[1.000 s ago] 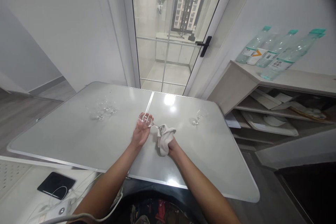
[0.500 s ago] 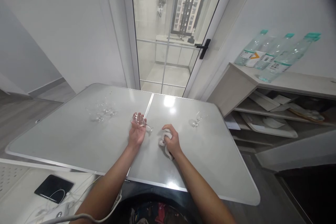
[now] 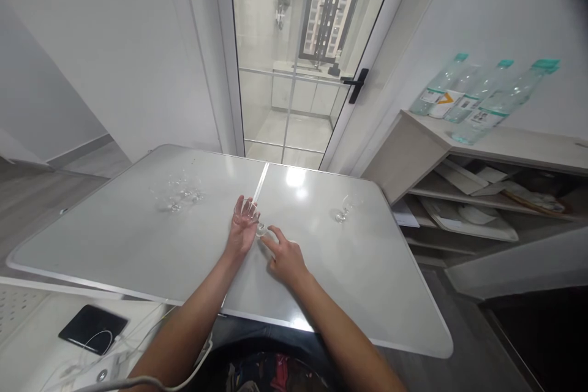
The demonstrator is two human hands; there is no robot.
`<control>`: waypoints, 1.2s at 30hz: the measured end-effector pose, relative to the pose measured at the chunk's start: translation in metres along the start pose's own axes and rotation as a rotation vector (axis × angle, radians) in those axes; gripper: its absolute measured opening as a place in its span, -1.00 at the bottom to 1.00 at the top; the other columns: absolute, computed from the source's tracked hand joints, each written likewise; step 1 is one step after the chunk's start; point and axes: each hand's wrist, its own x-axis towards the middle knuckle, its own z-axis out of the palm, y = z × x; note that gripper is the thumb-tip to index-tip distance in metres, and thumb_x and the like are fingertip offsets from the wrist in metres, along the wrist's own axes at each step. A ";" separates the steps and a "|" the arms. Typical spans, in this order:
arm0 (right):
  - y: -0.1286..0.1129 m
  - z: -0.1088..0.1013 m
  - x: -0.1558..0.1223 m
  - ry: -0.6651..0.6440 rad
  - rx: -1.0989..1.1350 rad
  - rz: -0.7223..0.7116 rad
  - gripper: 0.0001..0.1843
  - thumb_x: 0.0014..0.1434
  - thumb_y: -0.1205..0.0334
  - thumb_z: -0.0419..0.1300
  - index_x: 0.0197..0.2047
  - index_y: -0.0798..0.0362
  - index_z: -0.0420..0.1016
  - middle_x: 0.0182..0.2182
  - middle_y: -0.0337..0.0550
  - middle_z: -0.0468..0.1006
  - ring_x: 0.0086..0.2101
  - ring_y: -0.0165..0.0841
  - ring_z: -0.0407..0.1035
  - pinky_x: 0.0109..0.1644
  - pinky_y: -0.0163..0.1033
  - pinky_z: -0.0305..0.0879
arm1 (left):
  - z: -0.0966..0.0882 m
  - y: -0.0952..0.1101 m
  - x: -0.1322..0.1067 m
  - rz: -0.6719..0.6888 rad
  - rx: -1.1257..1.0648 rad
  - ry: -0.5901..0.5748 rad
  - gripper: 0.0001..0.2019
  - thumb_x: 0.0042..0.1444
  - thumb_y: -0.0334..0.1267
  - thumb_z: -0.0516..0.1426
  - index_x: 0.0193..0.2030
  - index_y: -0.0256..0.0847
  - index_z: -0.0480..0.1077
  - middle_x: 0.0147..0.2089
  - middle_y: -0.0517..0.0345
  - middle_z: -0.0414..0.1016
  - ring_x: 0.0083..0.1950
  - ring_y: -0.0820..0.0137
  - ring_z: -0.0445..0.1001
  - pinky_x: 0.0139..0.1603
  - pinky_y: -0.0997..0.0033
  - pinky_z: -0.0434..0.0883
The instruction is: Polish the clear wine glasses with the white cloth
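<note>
My left hand (image 3: 241, 236) is closed round the bowl of a clear wine glass (image 3: 247, 211), held on its side just above the white table (image 3: 138, 245). The glass's stem and foot (image 3: 261, 229) point right. My right hand (image 3: 285, 256) is palm down beside it; its forefinger reaches the foot and the other fingers are curled under. No white cloth shows, and whether one is in that palm is hidden.
Several clear glasses (image 3: 179, 196) stand at the table's far left, and one more glass (image 3: 344, 211) at the far right. A shelf unit (image 3: 459, 153) with water bottles (image 3: 482, 98) is on the right. A black device (image 3: 92, 329) with cables lies lower left. A glass door (image 3: 294, 73) stands behind.
My right hand moved left from the bunched white cloth to the glass's foot, and the cloth has gone out of sight. My left hand kept hold of the glass.
</note>
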 end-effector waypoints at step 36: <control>0.020 -0.002 0.010 -0.025 -0.112 0.521 -0.39 0.19 0.35 0.15 0.31 -0.05 0.33 0.40 0.15 0.15 -0.23 -0.23 0.59 -0.14 -0.13 0.39 | 0.019 -0.009 -0.006 0.014 0.296 0.005 -0.41 0.10 0.23 0.30 0.22 0.05 0.47 0.51 0.01 0.19 0.35 0.15 0.35 0.23 0.23 0.37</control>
